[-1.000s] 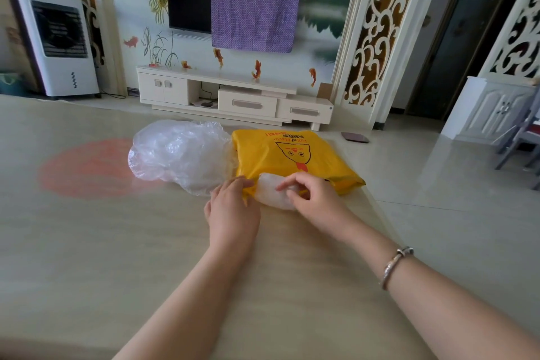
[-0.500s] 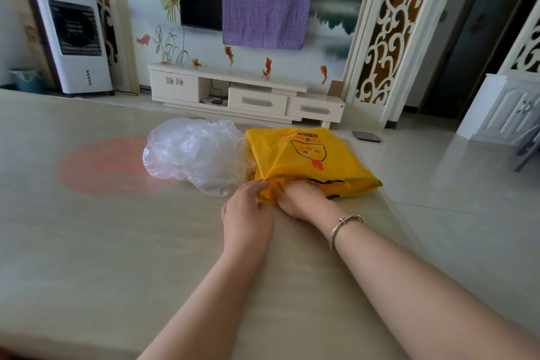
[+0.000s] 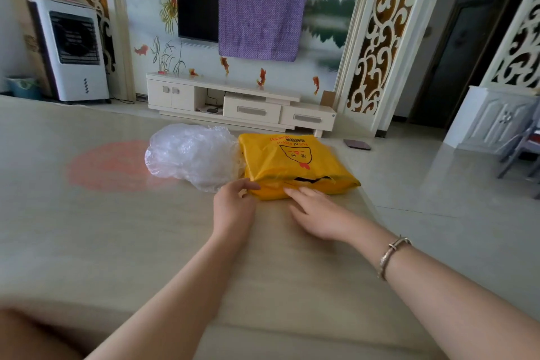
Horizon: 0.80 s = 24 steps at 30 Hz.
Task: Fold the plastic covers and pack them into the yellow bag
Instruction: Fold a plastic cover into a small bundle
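The yellow bag (image 3: 292, 164) with a red and black cartoon face lies on the table, its mouth facing me. A heap of clear plastic covers (image 3: 193, 155) sits against its left side. My left hand (image 3: 233, 207) pinches the bag's near left corner between thumb and fingers. Just in front of the bag's mouth, my right hand (image 3: 318, 213) is flat with straight fingers, the fingertips touching the bag's edge and holding nothing. The folded cover is out of sight inside the bag.
The beige table (image 3: 117, 242) has a faded red circle (image 3: 108, 166) left of the covers. Its right edge runs close past the bag; the tiled floor lies beyond. A TV cabinet (image 3: 239, 105) and a white air cooler (image 3: 73, 50) stand against the far wall.
My right hand pushed the folded clear cover into the yellow bag, then drew back out with fingers straight. My left hand kept its hold on the bag's near corner.
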Each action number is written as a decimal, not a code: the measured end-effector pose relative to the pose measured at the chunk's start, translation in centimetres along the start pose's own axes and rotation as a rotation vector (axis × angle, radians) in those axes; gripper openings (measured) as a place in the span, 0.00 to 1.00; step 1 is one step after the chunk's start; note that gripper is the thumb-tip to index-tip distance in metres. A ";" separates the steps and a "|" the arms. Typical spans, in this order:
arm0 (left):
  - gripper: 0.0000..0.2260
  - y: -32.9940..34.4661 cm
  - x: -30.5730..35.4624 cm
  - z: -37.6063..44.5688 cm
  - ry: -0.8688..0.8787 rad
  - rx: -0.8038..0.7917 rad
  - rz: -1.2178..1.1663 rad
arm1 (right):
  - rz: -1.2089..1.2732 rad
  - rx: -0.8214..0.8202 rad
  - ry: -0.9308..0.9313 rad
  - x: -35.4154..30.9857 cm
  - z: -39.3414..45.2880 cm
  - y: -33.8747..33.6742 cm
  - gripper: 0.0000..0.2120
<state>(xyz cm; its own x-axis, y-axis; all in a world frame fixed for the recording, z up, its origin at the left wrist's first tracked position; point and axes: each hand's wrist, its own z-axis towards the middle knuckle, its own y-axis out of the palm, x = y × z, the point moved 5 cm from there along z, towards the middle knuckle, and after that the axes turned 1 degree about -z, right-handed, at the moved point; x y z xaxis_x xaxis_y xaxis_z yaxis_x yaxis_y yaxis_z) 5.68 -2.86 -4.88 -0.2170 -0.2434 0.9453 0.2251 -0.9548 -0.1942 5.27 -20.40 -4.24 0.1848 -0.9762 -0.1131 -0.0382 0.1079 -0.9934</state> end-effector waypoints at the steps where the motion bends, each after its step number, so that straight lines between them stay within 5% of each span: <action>1: 0.19 -0.3 0.1 0.1 -0.011 0.004 -0.034 | 0.023 0.031 -0.013 0.0 -0.2 -0.2 0.25; 11: 0.18 -8.4 -1.4 2.0 0.069 0.189 0.006 | 0.161 0.367 -0.181 -5.0 0.3 -2.6 0.11; 17: 0.19 -9.7 -2.5 2.5 0.037 0.274 -0.063 | 0.395 0.341 -0.293 -11.1 6.7 -3.4 0.11; 24: 0.18 -10.1 -3.3 2.9 0.013 0.293 -0.063 | 0.119 0.177 -0.279 -15.3 12.6 -2.1 0.17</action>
<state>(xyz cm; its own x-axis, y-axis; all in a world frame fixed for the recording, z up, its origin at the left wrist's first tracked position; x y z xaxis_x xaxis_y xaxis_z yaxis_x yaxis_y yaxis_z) 6.92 8.10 -5.28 -0.2510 -0.1898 0.9492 0.4749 -0.8786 -0.0501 14.95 -3.36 -0.61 0.4518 -0.8684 -0.2044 0.0903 0.2725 -0.9579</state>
